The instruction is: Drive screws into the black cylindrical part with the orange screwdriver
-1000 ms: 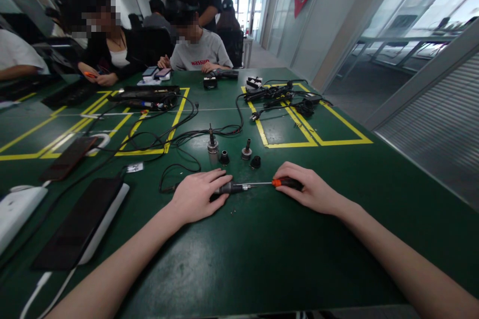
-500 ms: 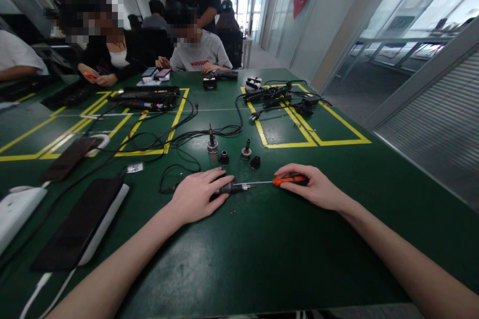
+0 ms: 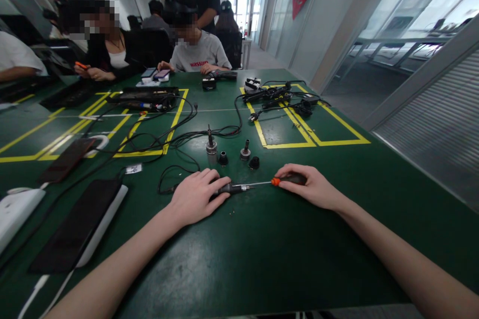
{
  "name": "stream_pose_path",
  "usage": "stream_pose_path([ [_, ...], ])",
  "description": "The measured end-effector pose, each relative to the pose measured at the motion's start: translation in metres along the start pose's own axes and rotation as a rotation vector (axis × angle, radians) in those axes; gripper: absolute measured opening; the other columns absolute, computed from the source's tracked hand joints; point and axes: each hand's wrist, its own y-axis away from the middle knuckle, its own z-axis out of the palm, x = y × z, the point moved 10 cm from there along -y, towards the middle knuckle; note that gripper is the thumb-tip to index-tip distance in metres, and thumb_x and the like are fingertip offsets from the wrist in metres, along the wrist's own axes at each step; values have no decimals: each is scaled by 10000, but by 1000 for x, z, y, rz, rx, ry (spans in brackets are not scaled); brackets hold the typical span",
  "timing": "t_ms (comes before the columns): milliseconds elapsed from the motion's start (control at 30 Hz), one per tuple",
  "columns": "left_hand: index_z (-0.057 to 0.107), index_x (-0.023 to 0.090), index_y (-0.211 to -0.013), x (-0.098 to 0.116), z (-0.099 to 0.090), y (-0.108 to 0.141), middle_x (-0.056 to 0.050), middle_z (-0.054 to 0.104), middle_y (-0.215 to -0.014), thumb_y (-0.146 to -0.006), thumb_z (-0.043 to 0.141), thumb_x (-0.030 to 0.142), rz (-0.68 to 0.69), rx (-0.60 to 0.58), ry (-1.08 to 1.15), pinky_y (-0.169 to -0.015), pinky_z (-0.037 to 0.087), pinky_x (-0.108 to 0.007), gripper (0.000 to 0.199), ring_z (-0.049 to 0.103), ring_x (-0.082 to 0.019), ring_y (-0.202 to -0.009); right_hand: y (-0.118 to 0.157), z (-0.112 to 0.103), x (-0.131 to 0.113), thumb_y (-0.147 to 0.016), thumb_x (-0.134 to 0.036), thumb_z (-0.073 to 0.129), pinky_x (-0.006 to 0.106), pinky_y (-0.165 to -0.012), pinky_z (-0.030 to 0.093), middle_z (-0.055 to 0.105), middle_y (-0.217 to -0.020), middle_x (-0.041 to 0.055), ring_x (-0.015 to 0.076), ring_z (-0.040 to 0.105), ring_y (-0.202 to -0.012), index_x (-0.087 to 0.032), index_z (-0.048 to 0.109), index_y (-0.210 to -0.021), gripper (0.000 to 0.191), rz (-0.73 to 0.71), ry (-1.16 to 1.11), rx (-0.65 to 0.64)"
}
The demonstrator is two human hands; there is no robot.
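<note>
My left hand (image 3: 200,197) is closed over a black corded handheld tool (image 3: 226,189) and presses it to the green table (image 3: 243,269). The tool's metal end points right. In my right hand (image 3: 312,184) is a screwdriver (image 3: 277,182) with an orange and black handle, pinched by the fingers. Its thin shaft reaches left to the tool; whether the tip sits in a screw cannot be made out. A few tiny screw-like bits (image 3: 231,213) lie in front. Behind the tool stand a metal part with a thin rod (image 3: 211,149), a smaller metal part (image 3: 245,152) and two black caps (image 3: 223,159).
Black cables (image 3: 187,132) run across the table behind my hands. At left lie a phone on a white block (image 3: 73,229), another phone (image 3: 67,159) and a white power strip (image 3: 18,214). Tangled cords (image 3: 273,94) lie at the back right. Other people sit across the table.
The screwdriver handle has turned in my right hand, so its orange stripe shows less. My left hand stays on the tool.
</note>
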Motion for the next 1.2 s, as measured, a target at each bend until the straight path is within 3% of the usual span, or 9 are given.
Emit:
stream_pose_path([
  [233,679,227,-1285,0,1,0,-70,682,-1049,-1063,475,430,4,0,7,-788,564,-351,364,650,-224,-937,0,3,-2,-1021,-494,522,296,-595,508,743,-859,53,180,634,-662,-214,764,-1038,371,-33,109,-28],
  [433,676,231,-1293,0,1,0,-69,683,-1050,-1057,497,424,-2,-5,-1,-784,558,-349,353,653,-225,-942,0,-8,2,-894,-519,709,375,-769,588,768,-973,81,245,717,-836,-211,755,-1023,337,10,0,50],
  [533,675,230,-1295,0,1,0,-68,683,-1050,-1050,510,418,-4,-5,0,-783,559,-351,350,655,-225,-940,-1,-10,1,-882,-543,722,381,-776,586,760,-967,78,242,711,-827,-210,752,-962,343,-11,19,67],
  [733,682,230,-1290,-1,0,0,-68,688,-1040,-1051,502,423,-6,7,3,-767,562,-347,356,652,-219,-919,0,-2,8,-998,-546,538,277,-530,442,647,-665,4,152,549,-550,-207,761,-1030,407,33,52,4],
  [900,687,231,-1304,-2,-1,1,-70,695,-1036,-1055,495,429,-6,21,4,-756,563,-339,371,651,-216,-911,1,-7,7,-930,-522,652,285,-570,481,727,-822,45,165,604,-628,-198,761,-1004,351,47,3,47],
  [1067,680,225,-1332,1,0,0,-78,690,-1029,-1054,503,410,7,6,-4,-761,564,-335,378,651,-216,-906,0,-12,9,-846,-547,750,306,-599,525,749,-848,53,187,640,-651,-205,756,-940,356,76,-65,90],
  [1200,680,204,-1329,3,0,-1,-80,689,-1025,-1050,507,383,22,8,-6,-763,569,-346,375,652,-220,-897,-1,-9,10,-878,-578,716,301,-590,506,728,-827,56,181,618,-646,-197,758,-918,385,69,-65,76],
])
